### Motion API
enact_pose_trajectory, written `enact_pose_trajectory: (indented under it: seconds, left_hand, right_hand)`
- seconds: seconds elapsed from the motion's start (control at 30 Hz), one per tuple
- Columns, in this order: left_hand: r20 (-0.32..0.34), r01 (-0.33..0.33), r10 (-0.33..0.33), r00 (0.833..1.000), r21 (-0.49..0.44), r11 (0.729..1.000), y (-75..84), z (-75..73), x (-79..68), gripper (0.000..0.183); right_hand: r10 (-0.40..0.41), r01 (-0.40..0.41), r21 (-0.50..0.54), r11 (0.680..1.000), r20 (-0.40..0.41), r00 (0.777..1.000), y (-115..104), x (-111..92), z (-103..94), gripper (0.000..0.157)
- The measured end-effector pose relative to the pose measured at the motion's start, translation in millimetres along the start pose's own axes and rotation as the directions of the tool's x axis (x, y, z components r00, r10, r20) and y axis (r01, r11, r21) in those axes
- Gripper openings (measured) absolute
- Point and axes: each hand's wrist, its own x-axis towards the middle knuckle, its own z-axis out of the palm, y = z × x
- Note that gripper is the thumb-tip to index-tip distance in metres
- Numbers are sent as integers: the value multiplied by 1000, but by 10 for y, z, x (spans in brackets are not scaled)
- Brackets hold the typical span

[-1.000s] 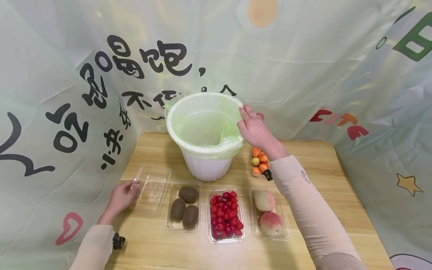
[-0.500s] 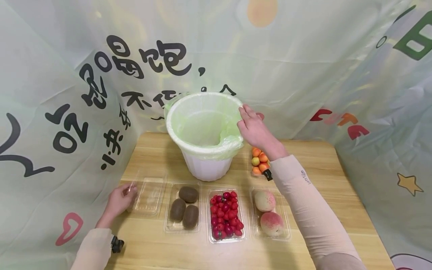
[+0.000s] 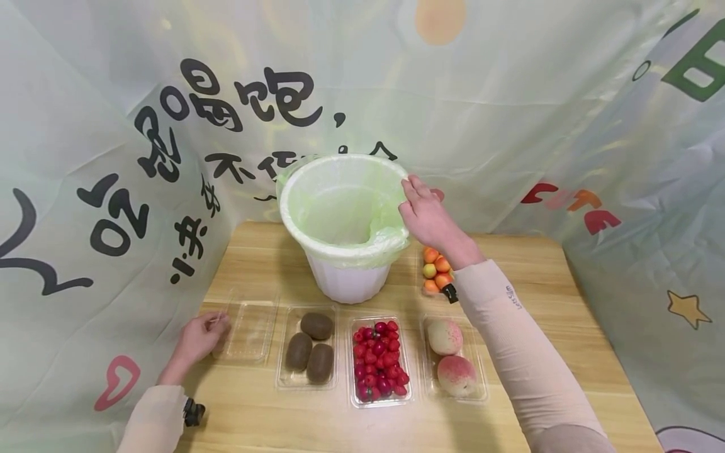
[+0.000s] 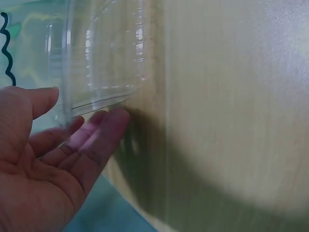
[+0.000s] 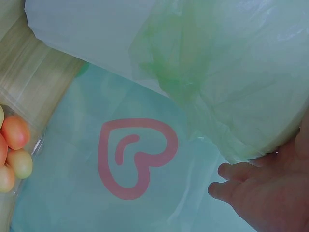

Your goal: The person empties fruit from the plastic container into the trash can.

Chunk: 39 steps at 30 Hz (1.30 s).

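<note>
My left hand [image 3: 202,336] is at the left edge of a clear plastic box [image 3: 252,324] at the table's left. In the left wrist view the thumb is apart from the fingers [image 4: 104,137], which lie loosely along the box's clear edge [image 4: 101,102]. At the back stands a white trash bin [image 3: 348,280] lined with a thin green plastic bag [image 3: 391,229]. My right hand [image 3: 427,217] holds the bin's right rim. The right wrist view shows two curled fingertips [image 5: 227,176] outside the bagged rim.
Clear boxes stand in a row: three kiwis [image 3: 317,343], many red berries [image 3: 379,362], two peaches [image 3: 450,358]. Small orange and yellow fruits [image 3: 433,270] lie behind, partly covered by the right arm. A printed curtain [image 3: 481,126] encloses the wooden table [image 3: 527,277].
My left hand has moved slightly left and down. The clear box has shifted a little left and its raised edge has settled. My right hand and the bin have stayed put.
</note>
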Motion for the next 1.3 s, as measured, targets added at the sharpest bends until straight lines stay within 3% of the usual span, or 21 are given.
enact_pose_trajectory:
  seconds: [0.17,0.33,0.4,0.5,0.57,0.6,0.67,0.83,0.97,1.3]
  left_hand:
    - [-34,-2,5,999,65,998,104,-84,-60,52]
    - [-153,-24,38,988,93,995,277,-129,-139,48]
    - [-226,-45,65,972,94,995,361,-128,-173,44]
    - [-346,-91,122,930,104,990,489,-91,-238,35]
    - [-397,-139,175,901,118,983,565,-42,-282,29]
    - [-404,-158,194,894,121,980,601,-12,-308,28]
    - [-383,-191,220,897,113,975,665,54,-357,25]
    - [-262,-208,214,941,51,977,767,255,-437,25]
    - [-178,-210,210,961,19,977,853,391,-428,25]
    - [-6,-191,191,982,8,982,1020,588,-390,37]
  right_hand:
    - [-5,5,-15,1000,5,1000,4,1,-4,61]
    - [-9,10,-63,998,20,1000,6,10,-18,61]
    - [-3,5,-86,996,30,1000,5,12,-28,62]
    - [5,-1,-113,994,40,999,-3,8,-41,63]
    - [8,-2,-125,992,42,999,-4,8,-46,63]
    - [9,-3,-128,992,40,999,-5,6,-48,63]
    - [10,-5,-131,991,41,999,-3,8,-51,64]
    - [15,-9,-125,992,51,999,-10,-4,-55,64]
    - [19,-12,-123,992,56,998,-16,-6,-51,63]
    - [10,-4,-118,993,50,999,-16,5,-31,63]
